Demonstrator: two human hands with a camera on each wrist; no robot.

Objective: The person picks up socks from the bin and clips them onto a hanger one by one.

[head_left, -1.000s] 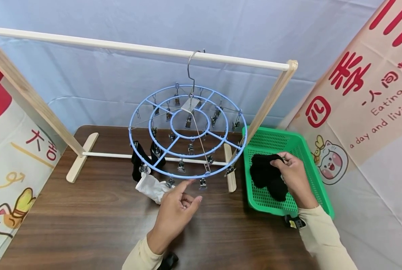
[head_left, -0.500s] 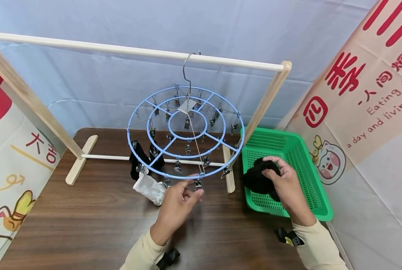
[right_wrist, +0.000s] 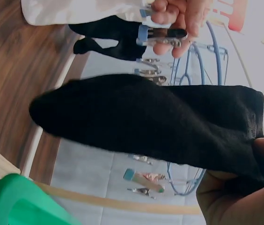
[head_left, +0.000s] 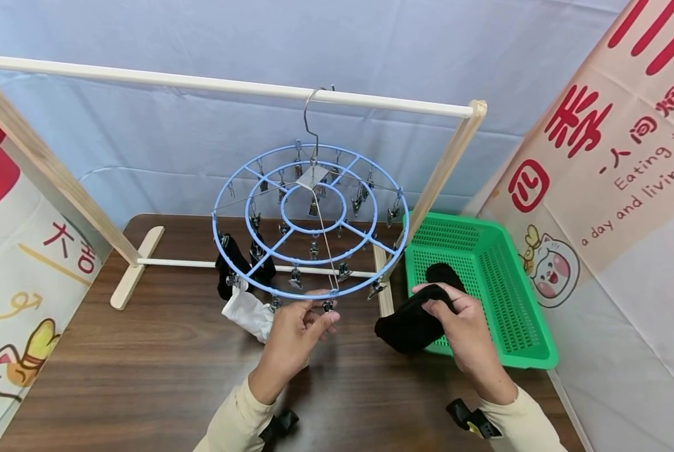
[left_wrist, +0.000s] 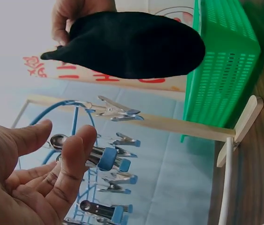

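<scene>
At the front rim of a round blue clip hanger (head_left: 308, 260), my left hand (head_left: 291, 342) has its fingers curled round a metal clip (head_left: 328, 306) with blue tips. In the left wrist view that clip (left_wrist: 105, 158) lies between thumb and fingers; its jaws hold nothing. My right hand (head_left: 463, 323) pinches a black sock (head_left: 407, 323) by its cuff at the basket's left edge. The right wrist view has the sock (right_wrist: 136, 122) stretched out toward the toe. Another black item (head_left: 444, 274) lies in the green basket (head_left: 531, 314), partly hidden by my right hand.
The hanger hooks over the white bar (head_left: 201, 81) of a wooden rack. Black socks (head_left: 232, 267) and a white sock (head_left: 249, 314) hang from clips at its front left. Several other clips dangle around the rings. The rack's right foot (head_left: 384, 282) stands beside the basket.
My right hand has lifted the black sock from the basket and moved left and nearer with it. My left hand has closed in round the front clip.
</scene>
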